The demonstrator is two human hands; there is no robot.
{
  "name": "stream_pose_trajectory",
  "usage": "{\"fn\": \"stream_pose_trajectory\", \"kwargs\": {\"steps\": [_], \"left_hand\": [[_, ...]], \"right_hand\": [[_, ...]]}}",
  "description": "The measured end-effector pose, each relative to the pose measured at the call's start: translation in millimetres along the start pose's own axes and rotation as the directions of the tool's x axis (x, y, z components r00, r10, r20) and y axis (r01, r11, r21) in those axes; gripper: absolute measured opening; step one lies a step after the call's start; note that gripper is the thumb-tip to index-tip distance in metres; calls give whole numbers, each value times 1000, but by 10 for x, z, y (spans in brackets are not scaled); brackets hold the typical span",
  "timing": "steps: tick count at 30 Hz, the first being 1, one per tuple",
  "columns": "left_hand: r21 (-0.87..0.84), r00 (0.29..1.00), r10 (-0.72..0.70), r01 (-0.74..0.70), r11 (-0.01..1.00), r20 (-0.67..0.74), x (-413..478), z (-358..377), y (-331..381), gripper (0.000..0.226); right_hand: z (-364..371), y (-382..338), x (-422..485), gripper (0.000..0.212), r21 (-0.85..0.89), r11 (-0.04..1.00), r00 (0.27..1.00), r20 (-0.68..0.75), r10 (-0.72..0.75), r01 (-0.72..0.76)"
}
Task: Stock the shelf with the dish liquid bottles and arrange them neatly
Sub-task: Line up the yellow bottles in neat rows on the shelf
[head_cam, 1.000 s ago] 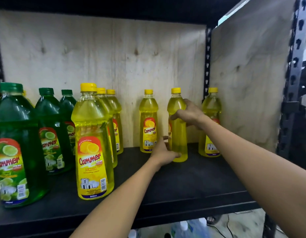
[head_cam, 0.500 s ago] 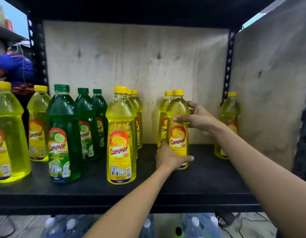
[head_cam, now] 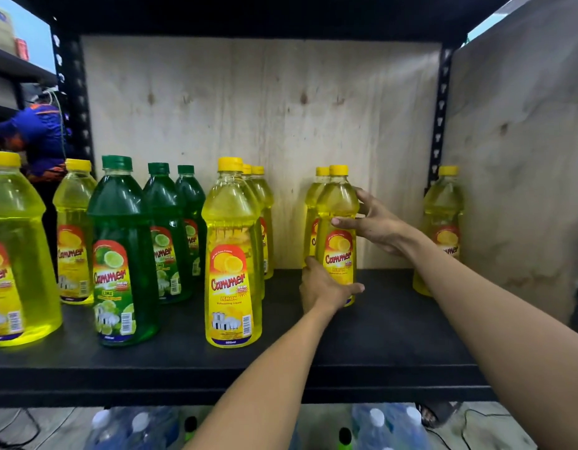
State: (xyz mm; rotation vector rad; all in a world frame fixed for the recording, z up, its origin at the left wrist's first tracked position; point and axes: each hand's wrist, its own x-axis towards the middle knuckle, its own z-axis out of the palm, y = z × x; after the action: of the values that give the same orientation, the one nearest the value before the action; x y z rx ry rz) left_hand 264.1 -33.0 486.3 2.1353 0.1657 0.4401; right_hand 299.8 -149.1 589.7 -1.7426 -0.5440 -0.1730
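Steadying a full lemon bottle [head_cam: 338, 235] on the black shelf [head_cam: 394, 336], right of centre, directly in front of a second lemon bottle [head_cam: 310, 206] and well apart from a lone bottle [head_cam: 442, 228] by the right post. Gripped low by the left hand [head_cam: 323, 289], thumb on the near-left side and fingers curled across the front of the base. Spanned at the shoulder by the right hand [head_cam: 375, 224], thumb laid across the front above the label and fingers reaching round the far side.

Handling, as judged: filled nearly to the neck, so fairly heavy for its size. Smooth clear plastic, probably slick and slightly yielding under a squeeze, yet not fragile. Best held as shown, at the base and at the tapering shoulder, not by the yellow cap.

Orientation: long axis vertical, cap up, base seemingly flat on the shelf, label facing outward to the front. Matched in facing by the front-row lemon bottle [head_cam: 231, 254] and the lime bottles [head_cam: 123, 248] farther left.
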Motion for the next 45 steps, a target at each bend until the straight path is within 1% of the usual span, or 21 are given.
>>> {"fn": "stream_pose_trajectory", "kwargs": {"steps": [3, 5, 6, 7, 8, 9, 11, 12, 13, 14, 15, 17, 18, 19, 21, 24, 28, 32, 35, 39, 45], "left_hand": [[-28, 999, -31, 32, 999, 27, -43, -44, 38, 105], [-30, 995, -77, 79, 996, 57, -127, -63, 65, 116], [-19, 996, -75, 76, 997, 51, -194, -67, 79, 123], [-4, 1000, -27, 27, 1000, 1, -280, -66, 92, 125], [23, 993, 80, -78, 997, -89, -387, -49, 119, 120], [74, 953, 225, -214, 974, -205, -495, -28, 163, 110], [190, 764, 508, -473, 860, -397, -662, -1, 328, 87], [213, 681, 584, -553, 806, -441, -703, 17, 436, 78], [205, 641, 622, -603, 771, -450, -706, 61, 542, 70], [170, 652, 634, -629, 759, -416, -687, 111, 648, 64], [109, 712, 614, -618, 778, -341, -641, 168, 729, 59], [-56, 864, 493, -499, 865, -100, -517, 342, 843, 57], [-108, 907, 420, -415, 904, 34, -450, 437, 861, 60], [-114, 925, 354, -340, 933, 141, -396, 525, 869, 63], [-69, 934, 259, -250, 966, 244, -335, 671, 856, 67], [-63, 942, 204, -194, 979, 268, -258, 835, 820, 69], [-90, 927, 207, -188, 978, 314, -292, 910, 774, 64], [-142, 919, 227, -190, 971, 322, -455, 797, 756, 77], [-175, 906, 266, -218, 960, 330, -633, 617, 742, 84], [-235, 881, 324, -254, 938, 343, -888, 283, 678, 67], [-203, 888, 328, -273, 940, 322, -1127, -247, 470, 61]], "right_hand": [[-17, -31, -54, 85, -49, 998, 998, 42, 53, -50], [-88, -105, -161, 92, -208, 975, 995, 46, 89, -78], [-154, -133, -229, 92, -278, 958, 997, -15, 71, -72], [-233, -159, -303, 86, -328, 943, 992, -127, 9, -50], [-345, -163, -366, 75, -380, 925, 954, -285, -90, -26], [-460, -165, -426, 65, -442, 897, 875, -441, -200, -18], [-679, -126, -495, 57, -532, 844, 669, -652, -357, -68], [-780, -96, -499, 59, -533, 839, 614, -699, -367, -106], [-871, -47, -475, 63, -498, 854, 599, -733, -322, -149], [-941, -15, -451, 70, -454, 870, 609, -750, -257, -191], [-987, 26, -410, 77, -409, 881, 624, -760, -185, -237], [-1077, 81, -339, 89, -352, 883, 639, -765, -81, -310], [-1116, 107, -292, 92, -336, 881, 657, -753, -39, -333], [-1153, 123, -241, 95, -328, 879, 681, -733, -4, -347], [-1219, 138, -140, 99, -323, 876, 723, -690, 42, -359], [-1283, 145, -56, 92, -320, 872, 751, -655, 79, -370], [-1279, 122, -168, 79, -386, 850, 755, -655, 21, -358], [-1174, -75, -501, 76, -398, 846, 728, -686, -17, -355], [-1060, -256, -779, 75, -392, 853, 735, -678, -15, -344], [-797, -543, -1091, 79, -375, 856, 750, -661, 23, -357], [-291, -791, -1295, 88, -355, 877, 790, -612, 44, -323]]}}
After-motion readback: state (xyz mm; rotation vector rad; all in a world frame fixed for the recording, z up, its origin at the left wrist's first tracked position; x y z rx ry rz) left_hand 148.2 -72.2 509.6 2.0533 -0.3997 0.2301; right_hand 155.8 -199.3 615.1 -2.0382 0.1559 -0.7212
